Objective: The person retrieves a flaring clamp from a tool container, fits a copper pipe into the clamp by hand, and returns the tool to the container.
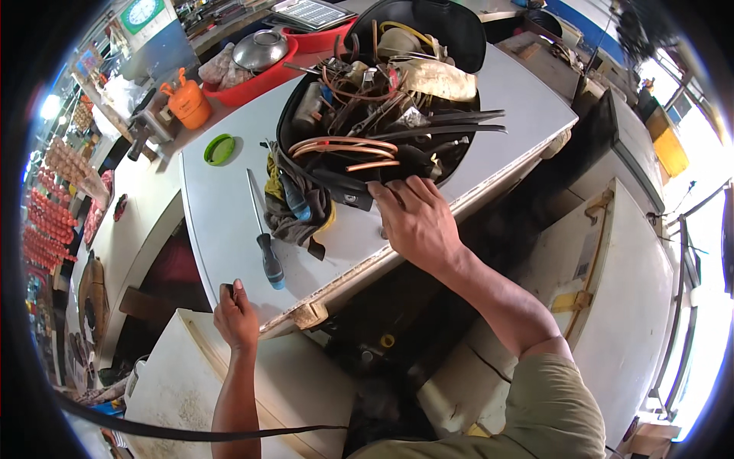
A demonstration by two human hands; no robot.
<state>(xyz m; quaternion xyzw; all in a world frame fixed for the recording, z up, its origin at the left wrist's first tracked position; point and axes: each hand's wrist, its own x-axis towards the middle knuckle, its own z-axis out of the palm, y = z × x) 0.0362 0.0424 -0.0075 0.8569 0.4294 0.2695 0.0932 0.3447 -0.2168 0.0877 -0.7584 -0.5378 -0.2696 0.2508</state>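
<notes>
A black open tool case lies on the white tabletop, filled with coiled copper tube, wires, black hoses and metal parts. My right hand is closed over its near rim, fingers curled onto the edge. At the near left corner of the table, my left hand is closed with the thumb up; a small dark bit shows at its top, too little to name. Between the hands lies a screwdriver with a dark and blue handle. Beside the case sits a crumpled dark rag with yellow parts.
A green round lid lies on the table's far left. Beyond it stand an orange gas cylinder and a red basin holding a metal bowl. White fridge-like cabinets stand at the right. A dark strap crosses near my left forearm.
</notes>
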